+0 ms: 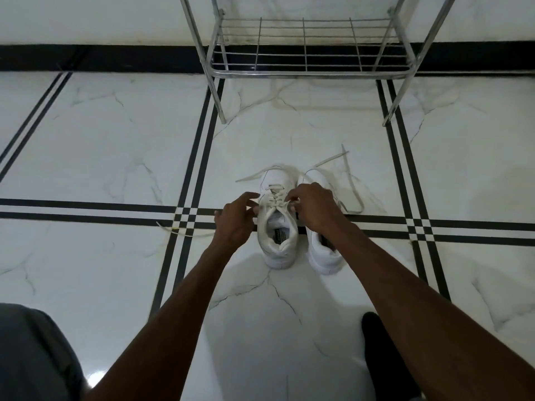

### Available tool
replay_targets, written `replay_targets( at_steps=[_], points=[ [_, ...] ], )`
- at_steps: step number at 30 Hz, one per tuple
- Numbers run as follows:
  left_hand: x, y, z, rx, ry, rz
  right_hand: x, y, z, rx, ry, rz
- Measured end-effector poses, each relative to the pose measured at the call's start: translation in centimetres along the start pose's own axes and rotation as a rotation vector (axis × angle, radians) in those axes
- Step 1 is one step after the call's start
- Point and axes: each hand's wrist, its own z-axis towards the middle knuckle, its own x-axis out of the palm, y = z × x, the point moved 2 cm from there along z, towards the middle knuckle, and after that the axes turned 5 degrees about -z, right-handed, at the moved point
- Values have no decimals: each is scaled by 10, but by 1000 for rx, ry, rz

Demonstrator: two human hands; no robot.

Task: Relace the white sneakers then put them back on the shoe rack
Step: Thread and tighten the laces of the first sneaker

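two white sneakers sit side by side on the floor (115,140), near the shoe rack (309,68). the left sneaker (277,241) is partly laced. the left hand (236,219) and the right hand (314,206) each pinch its lace (276,198). the right sneaker (325,256) has a loose lace.

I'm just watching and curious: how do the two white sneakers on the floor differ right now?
The left sneaker has lace crisscrossed through its eyelets, and both the left hand and right hand work at its top. The right sneaker is partly hidden under the right hand and forearm; its lace trails loose across the floor. Both are white, side by side, toes toward the shoe rack.
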Motion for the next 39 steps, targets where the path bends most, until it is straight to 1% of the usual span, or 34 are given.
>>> replay_targets(
  at_steps=[2, 5, 7, 9, 11, 16, 19, 21, 23, 24, 29, 35, 37, 39],
  points=[
    [7, 5, 8, -6, -4, -75, 4, 0, -2, 25, -25, 91],
    [4, -3, 5, -85, -55, -150, 8, -3, 2, 114, -42, 255],
    [4, 0, 6, -103, -73, -192, 10, -6, 6, 163, -44, 364],
    [5, 0, 3, -90, -77, -194, 12, -8, 8, 178, -52, 427],
    [6, -5, -1, -52, -83, -142, 12, -9, 9, 180, -53, 441],
    [9, -13, -3, 52, -173, 29, 12, -3, 9, 171, -80, 325],
    [6, -17, -4, 107, -158, 196, 12, -1, 6, 124, -104, 287],
    [4, -20, -5, 135, -148, 349, 12, -5, 3, 96, -110, 252],
    [3, -20, -7, 167, -166, 464, 11, -8, 0, 86, -124, 161],
    [3, -20, -8, 173, -182, 483, 11, -8, -2, 94, -131, 116],
    [1, -14, -9, 132, -196, 496, 13, -6, -6, 173, -143, 26],
    [-2, -7, -10, 105, -203, 410, 26, -6, 1, 213, -186, -124],
    [0, -8, -10, 86, -206, 313, 27, -6, 3, 211, -190, -153],
    [2, -8, -10, 6, -196, 86, 23, -5, 2, 163, -149, -151]
  ],
)
